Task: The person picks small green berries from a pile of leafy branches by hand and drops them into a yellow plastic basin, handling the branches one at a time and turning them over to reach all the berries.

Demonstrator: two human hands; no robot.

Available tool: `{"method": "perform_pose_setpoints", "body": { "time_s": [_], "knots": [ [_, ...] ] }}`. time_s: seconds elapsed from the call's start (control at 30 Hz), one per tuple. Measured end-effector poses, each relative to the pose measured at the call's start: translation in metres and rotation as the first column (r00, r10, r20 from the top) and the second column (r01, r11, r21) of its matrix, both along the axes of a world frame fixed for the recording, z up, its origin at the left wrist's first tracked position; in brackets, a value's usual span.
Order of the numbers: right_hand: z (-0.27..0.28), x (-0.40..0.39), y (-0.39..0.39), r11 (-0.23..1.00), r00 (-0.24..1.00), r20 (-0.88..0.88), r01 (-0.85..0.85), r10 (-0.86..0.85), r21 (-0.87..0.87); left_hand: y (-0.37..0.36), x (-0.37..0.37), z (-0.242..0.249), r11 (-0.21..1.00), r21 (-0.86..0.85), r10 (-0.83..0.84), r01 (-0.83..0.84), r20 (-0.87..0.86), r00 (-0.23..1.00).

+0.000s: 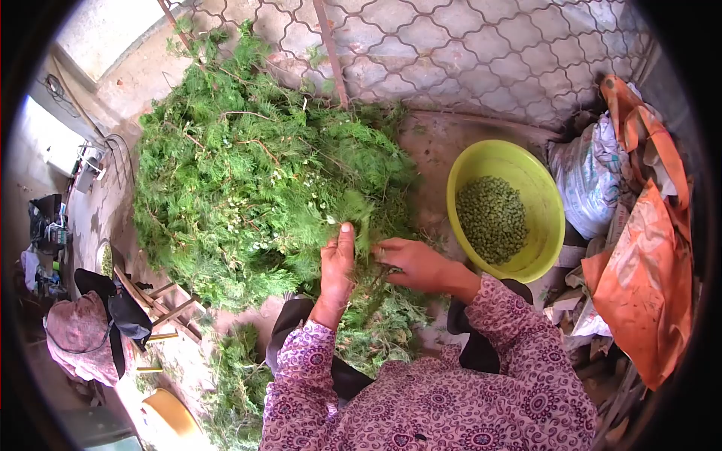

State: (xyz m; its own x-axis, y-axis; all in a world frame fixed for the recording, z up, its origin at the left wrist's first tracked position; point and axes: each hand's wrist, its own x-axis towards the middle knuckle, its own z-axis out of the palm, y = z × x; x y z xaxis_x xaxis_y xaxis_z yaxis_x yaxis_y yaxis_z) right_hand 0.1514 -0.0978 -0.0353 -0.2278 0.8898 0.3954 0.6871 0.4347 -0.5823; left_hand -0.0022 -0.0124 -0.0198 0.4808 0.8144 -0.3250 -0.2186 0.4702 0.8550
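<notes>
In front of me lies a large heap of feathery green evergreen branches [226, 173], dotted with small pale-green cones. My left hand [337, 263] is closed round a leafy evergreen sprig [352, 210], thumb up, at the heap's near edge. Just right of it, my right hand [421, 264] has its fingers bent together in a pinch beside the sprig. Whatever lies between those fingertips is too small to make out. A yellow-green basin [555, 225] stands to the right, its bottom covered with small green cones [492, 218].
Behind the heap runs a metal lattice [466, 60]. An orange sack [639, 278] and a white woven sack [590, 177] crowd the right side. At left are a wooden stool [169, 308], a pink hat [83, 338] and a yellow container [169, 413]. More cut greenery [241, 383] lies near my feet.
</notes>
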Motion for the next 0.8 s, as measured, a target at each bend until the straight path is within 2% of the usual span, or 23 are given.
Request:
{"method": "perform_pose_setpoints", "body": {
  "time_s": [0.07,0.1,0.13,0.17,0.2,0.27,0.3,0.37,0.4,0.43,0.5,0.53,0.6,0.63,0.73,0.8],
  "knots": [
    [0.012,0.017,0.002,0.966,1.0,-0.018,0.0,-0.004,-0.258,-0.006,0.001,0.003,0.965,0.262,0.005,0.012,-0.066,0.998],
    [0.021,0.023,0.003,0.965,1.0,-0.02,0.0,-0.005,-0.261,-0.006,0.002,0.001,0.966,0.259,0.004,0.013,-0.068,0.998],
    [0.03,0.029,0.004,0.926,0.97,-0.175,0.096,-0.169,-0.364,-0.007,0.003,-0.003,0.985,0.172,-0.001,0.022,-0.121,0.993],
    [0.034,0.034,0.004,0.864,0.89,-0.303,0.169,-0.341,-0.474,-0.007,0.004,-0.008,0.996,0.086,-0.012,0.027,-0.171,0.985],
    [0.032,0.035,0.005,0.862,0.888,-0.304,0.174,-0.346,-0.476,-0.008,0.006,-0.014,0.996,0.085,-0.018,0.033,-0.172,0.985],
    [0.025,0.032,0.01,0.917,0.758,-0.546,0.173,-0.357,-0.359,-0.011,0.008,-0.025,0.944,0.287,-0.078,0.164,-0.291,0.954],
    [0.029,0.028,0.011,0.917,0.755,-0.549,0.176,-0.36,-0.359,-0.014,0.012,-0.027,0.943,0.287,-0.082,0.17,-0.294,0.952],
    [0.039,0.019,0.01,0.951,0.899,-0.31,0.285,-0.308,-0.118,-0.021,0.02,-0.03,0.853,0.501,-0.028,0.148,-0.238,0.971],
    [0.036,0.019,0.011,0.958,0.94,-0.197,0.287,-0.279,0.012,-0.022,0.02,-0.03,0.805,0.561,-0.033,0.191,-0.279,0.96],
    [0.035,0.019,0.01,0.958,0.939,-0.199,0.288,-0.281,0.009,-0.022,0.02,-0.031,0.806,0.559,-0.035,0.194,-0.282,0.959],
    [0.039,0.019,0.008,0.964,0.938,-0.228,0.267,-0.262,-0.006,-0.02,0.017,-0.035,0.753,0.575,-0.055,0.32,-0.429,0.902],
    [0.04,0.02,0.008,0.963,0.937,-0.229,0.269,-0.264,-0.007,-0.02,0.018,-0.035,0.753,0.574,-0.057,0.322,-0.43,0.901],
    [0.041,0.022,0.007,0.975,0.886,-0.41,0.171,-0.215,-0.143,-0.02,0.019,-0.034,0.651,0.703,0.015,0.285,-0.388,0.922],
    [0.039,0.022,0.007,0.975,0.886,-0.411,0.171,-0.216,-0.144,-0.02,0.02,-0.033,0.652,0.702,0.014,0.286,-0.388,0.921],
    [0.033,0.022,0.006,0.968,0.91,-0.339,0.191,-0.237,-0.164,-0.023,0.024,-0.029,0.609,0.743,0.011,0.277,-0.357,0.934],
    [0.034,0.021,0.007,0.971,0.963,-0.129,0.227,-0.235,-0.076,-0.024,0.027,-0.031,0.627,0.738,0.005,0.249,-0.324,0.946]
  ]
}}
